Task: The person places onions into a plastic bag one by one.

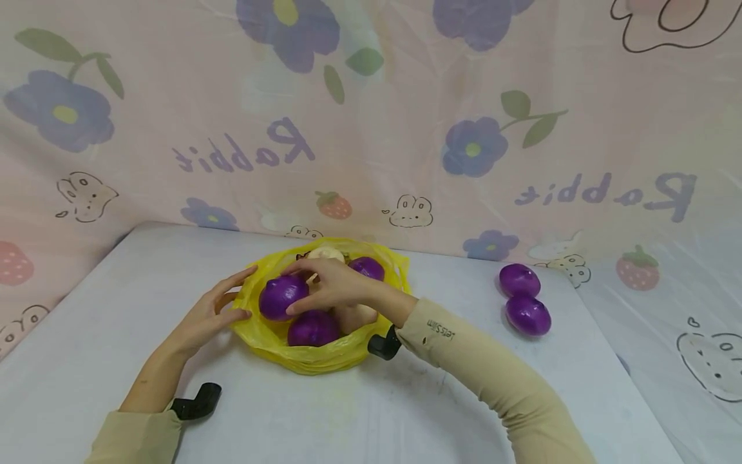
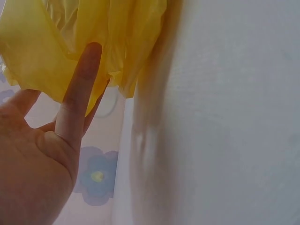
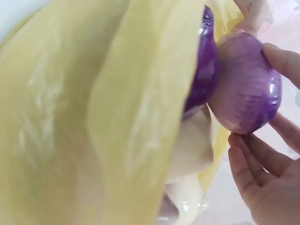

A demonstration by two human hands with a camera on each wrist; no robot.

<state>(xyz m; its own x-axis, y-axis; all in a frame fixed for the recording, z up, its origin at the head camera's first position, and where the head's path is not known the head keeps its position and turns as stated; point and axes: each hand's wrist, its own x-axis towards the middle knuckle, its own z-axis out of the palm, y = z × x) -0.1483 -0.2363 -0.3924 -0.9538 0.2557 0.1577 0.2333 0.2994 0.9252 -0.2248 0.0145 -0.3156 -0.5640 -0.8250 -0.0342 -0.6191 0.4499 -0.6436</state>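
A yellow plastic bag (image 1: 324, 361) lies with its mouth spread wide on the table. My right hand (image 1: 333, 283) reaches over it and grips a purple onion (image 1: 281, 298) at its left side, thumb and fingertips round the onion (image 3: 248, 89) in the right wrist view. In the bag are another purple onion (image 1: 313, 328) near the front and a third purple onion (image 1: 367, 267) at the back right. A cream-coloured lumpy piece (image 1: 326, 253) and a tan piece (image 1: 355, 318) lie among them. My left hand (image 1: 203, 316) touches the bag's left side, its fingers fairly straight against the plastic.
Two purple onions, a back one (image 1: 520, 281) and a front one (image 1: 528, 315), stand together on the right of the white table (image 1: 278, 419). Behind the table hangs a pink printed cloth (image 1: 371, 148). Black wrist mounts (image 1: 198, 401) jut from both sleeves.
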